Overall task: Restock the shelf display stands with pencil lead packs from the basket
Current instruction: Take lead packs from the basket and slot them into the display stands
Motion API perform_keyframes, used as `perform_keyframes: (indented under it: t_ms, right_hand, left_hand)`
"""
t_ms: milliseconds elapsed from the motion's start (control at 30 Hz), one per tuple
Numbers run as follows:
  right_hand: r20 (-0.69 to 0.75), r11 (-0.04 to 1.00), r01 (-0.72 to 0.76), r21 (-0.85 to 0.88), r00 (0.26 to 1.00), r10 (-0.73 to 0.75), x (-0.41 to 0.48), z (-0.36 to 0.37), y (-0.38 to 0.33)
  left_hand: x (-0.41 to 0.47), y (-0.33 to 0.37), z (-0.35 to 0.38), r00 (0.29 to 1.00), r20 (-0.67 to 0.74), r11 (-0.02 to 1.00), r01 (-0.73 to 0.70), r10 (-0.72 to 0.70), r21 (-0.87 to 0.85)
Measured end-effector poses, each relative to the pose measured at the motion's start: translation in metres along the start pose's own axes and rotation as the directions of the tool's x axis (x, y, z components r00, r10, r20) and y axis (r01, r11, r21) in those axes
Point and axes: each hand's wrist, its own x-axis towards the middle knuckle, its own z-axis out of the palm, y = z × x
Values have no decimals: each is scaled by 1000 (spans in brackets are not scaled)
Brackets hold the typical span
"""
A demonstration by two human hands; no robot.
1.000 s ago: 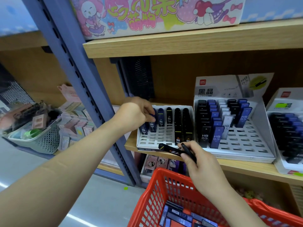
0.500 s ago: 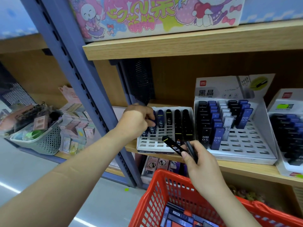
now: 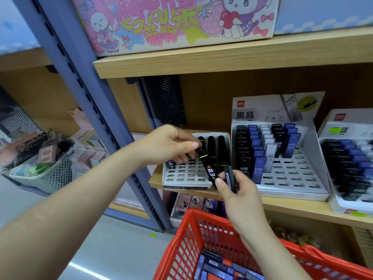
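At the shelf, our right hand curls thumb and fingers round two packs at once: a black lead pack angled up toward 11 o'clock, and a second pack upright just beside it. Our left hand, fingers curled, comes in from 9 o'clock at the black pack's upper end; we cannot tell whether it has a grip there. At 12 o'clock from both hands sits the white slotted stand, with black packs in its far rows and its near slots bare. The red basket, at 6 o'clock, carries the spare packs. The risks, as we judge them: a fumbled hand-over could drop the black pack past the shelf edge or shake the second one out of the same pinch. A careless push could tip the seated packs, or land it in the HB stand at 3 o'clock.
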Motion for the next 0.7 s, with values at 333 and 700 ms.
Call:
perform_keyframes:
  t_ms: [333, 700]
  right_hand:
    - [13, 973, -134, 189, 991, 134, 6, -3, 1]
    - [37, 970, -184, 157, 983, 181, 4, -6, 4]
  left_hand:
    - [8, -1, 12, 982, -185, 970, -7, -39, -244]
    - [37, -21, -1, 846, -531, 980, -68, -42, -187]
